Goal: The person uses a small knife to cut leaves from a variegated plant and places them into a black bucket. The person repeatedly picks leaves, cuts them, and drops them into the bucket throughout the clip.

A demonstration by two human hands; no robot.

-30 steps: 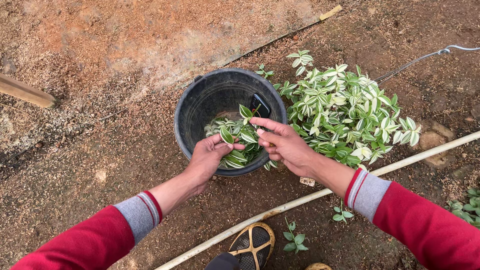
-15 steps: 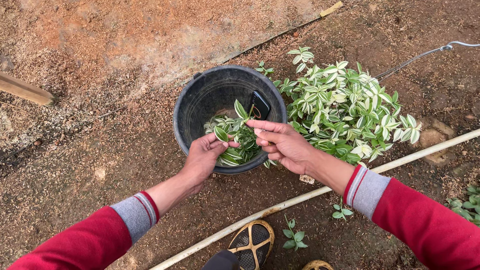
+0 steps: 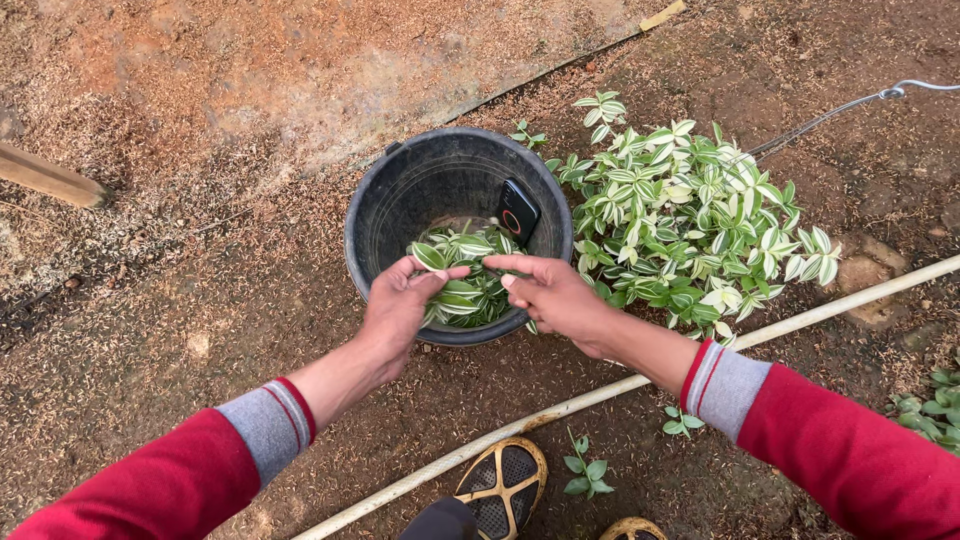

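Both hands drew closer together since a sec ago. Left hand (image 3: 400,305) & right hand (image 3: 555,292) each pinch green-white cuttings (image 3: 462,285) over the black bucket (image 3: 400,205), frame centre; leafy plant (image 3: 690,220) to its right.

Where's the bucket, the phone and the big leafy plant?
bucket (image 3: 372,215), head view, bare inner wall on its left
phone (image 3: 518,211), head view, middle of its dark back
plant (image 3: 690,225), head view, leaves in the middle of the clump

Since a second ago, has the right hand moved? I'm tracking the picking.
Yes. The right hand dropped from the bucket's middle toward its near rim, closer to the left hand.
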